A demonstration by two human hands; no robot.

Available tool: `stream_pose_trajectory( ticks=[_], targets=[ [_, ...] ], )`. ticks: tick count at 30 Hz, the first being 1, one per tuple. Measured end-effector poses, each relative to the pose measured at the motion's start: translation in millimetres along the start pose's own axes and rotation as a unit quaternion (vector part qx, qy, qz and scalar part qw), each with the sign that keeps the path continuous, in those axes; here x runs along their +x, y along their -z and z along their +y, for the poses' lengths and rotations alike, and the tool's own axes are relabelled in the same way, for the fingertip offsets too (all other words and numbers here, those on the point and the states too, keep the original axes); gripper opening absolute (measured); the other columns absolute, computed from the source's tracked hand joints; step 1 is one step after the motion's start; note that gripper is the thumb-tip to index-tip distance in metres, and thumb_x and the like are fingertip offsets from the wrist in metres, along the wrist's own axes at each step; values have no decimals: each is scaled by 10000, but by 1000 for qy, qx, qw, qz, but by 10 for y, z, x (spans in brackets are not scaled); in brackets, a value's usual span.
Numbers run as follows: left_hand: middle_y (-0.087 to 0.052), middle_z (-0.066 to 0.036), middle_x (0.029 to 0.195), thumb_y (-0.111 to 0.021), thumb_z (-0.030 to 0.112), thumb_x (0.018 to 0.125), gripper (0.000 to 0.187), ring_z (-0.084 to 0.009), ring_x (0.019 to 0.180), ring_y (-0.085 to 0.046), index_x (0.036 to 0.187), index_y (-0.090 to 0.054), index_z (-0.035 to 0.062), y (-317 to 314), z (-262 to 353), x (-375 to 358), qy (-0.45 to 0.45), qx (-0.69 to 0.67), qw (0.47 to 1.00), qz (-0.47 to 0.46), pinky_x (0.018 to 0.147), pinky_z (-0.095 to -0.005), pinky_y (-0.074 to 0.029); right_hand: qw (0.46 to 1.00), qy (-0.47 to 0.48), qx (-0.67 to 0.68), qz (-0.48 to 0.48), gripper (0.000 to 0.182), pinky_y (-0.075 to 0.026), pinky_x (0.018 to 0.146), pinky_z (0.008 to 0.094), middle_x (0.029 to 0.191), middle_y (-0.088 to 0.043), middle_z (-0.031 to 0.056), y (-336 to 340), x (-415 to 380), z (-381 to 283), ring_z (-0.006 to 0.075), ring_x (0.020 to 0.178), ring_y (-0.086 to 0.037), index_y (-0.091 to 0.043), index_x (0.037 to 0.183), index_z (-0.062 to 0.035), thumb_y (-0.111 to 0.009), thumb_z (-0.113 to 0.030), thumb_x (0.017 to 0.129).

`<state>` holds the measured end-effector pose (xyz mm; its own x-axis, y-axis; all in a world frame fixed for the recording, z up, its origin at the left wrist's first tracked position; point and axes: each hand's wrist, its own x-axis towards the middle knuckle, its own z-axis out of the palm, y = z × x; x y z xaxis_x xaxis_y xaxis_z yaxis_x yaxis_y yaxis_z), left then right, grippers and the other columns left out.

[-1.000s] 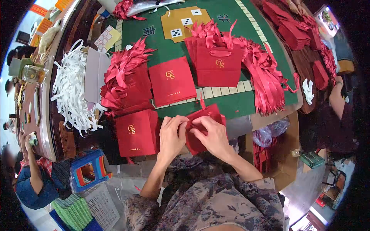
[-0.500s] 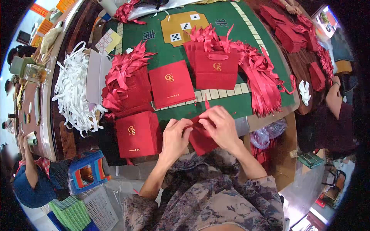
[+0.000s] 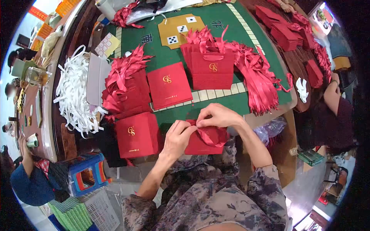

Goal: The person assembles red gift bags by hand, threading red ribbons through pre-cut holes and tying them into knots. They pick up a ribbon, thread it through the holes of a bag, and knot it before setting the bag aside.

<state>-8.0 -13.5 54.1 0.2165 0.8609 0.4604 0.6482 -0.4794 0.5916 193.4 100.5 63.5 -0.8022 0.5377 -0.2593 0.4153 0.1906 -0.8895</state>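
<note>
At the table's near edge, a small red paper bag lies between my hands. My left hand is closed on the bag's upper left edge, thumb and forefinger pinched. Close beside it, the fingertips of my right hand pinch a red ribbon, which loops down over the bag's front. The exact spot where the fingertips meet is partly hidden. Left of my hands stands a stack of red bags with gold print. Beyond lie another flat red stack and finished-looking bags with ribbon handles.
A bundle of red ribbons hangs over the table's right part. White ribbons spill from a box at left, near more ribboned bags. Green cloth with printed dice covers the table. Another person's arm is at right.
My right hand has drawn the ribbon through toward me, and its loop now hangs across the bag's front. The right wrist has turned and risen slightly; my left hand stays on the bag.
</note>
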Motion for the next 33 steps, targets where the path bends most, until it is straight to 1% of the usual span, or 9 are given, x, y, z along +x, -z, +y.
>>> stream_pose_trajectory(
  ticks=[1,9,16,20,22,26,28,30,33],
  targets=[
    [-596,-94,863,-714,-24,753,180,-282,801,-610,915,-726,52,-2,-14,-4,-1,-1,1000,-1,685,-382,-514,1000,-19,22,-1,277,-523,763,357,856,-755,118,-9,6,19,214,798,-710,-782,964,-64,-747,-308,836],
    [-582,-76,866,-707,-14,700,210,-275,828,-611,890,-715,74,-56,-74,-14,-43,56,997,-14,718,-385,-528,998,-42,49,19,248,-529,770,347,856,-763,104,-144,17,100,201,804,-717,-788,948,-74,-747,-291,835],
    [-597,-74,905,-694,-1,747,165,-274,880,-611,899,-682,61,-63,-75,16,-42,46,998,-6,723,-378,-525,997,-26,39,66,207,-532,748,362,793,-741,97,-218,46,65,214,779,-715,-761,862,-45,-735,-244,810],
    [-614,-108,906,-674,-45,795,139,-325,898,-591,899,-633,37,-61,-70,70,31,4,999,-29,768,-413,-512,986,-49,51,148,226,-528,710,357,760,-721,99,-347,128,180,196,738,-699,-730,815,-19,-742,-245,802],
    [-614,-122,913,-674,-35,798,144,-335,898,-581,919,-638,34,-55,-68,66,74,-23,994,-78,786,-413,-500,953,-78,106,273,217,-516,668,329,737,-703,94,-358,180,251,162,692,-670,-710,821,-6,-737,-221,813],
    [-617,-137,924,-677,-15,803,159,-346,912,-576,950,-640,33,-70,-69,70,122,-24,989,-83,810,-419,-486,951,-90,134,263,219,-491,623,300,708,-672,81,-266,110,275,125,651,-631,-693,862,-2,-730,-218,874],
    [-622,-147,950,-689,18,814,167,-345,921,-581,974,-644,29,-75,-62,93,131,14,987,-93,817,-424,-478,937,-116,114,308,247,-499,628,326,754,-692,95,-221,29,221,176,667,-659,-695,865,-10,-735,-252,888],
    [-630,-141,937,-704,42,819,169,-341,905,-584,979,-649,31,-128,-91,90,143,27,987,-67,816,-423,-474,910,-41,-19,412,262,-514,646,359,819,-709,112,-164,-59,298,248,709,-686,-698,872,-16,-745,-274,878],
    [-646,-121,892,-738,100,826,190,-329,870,-589,989,-661,40,-242,-105,137,169,53,984,-33,809,-420,-469,922,-129,-75,357,278,-527,679,411,836,-697,134,-133,-178,172,301,762,-689,-695,855,-26,-769,-294,843]
  ],
)
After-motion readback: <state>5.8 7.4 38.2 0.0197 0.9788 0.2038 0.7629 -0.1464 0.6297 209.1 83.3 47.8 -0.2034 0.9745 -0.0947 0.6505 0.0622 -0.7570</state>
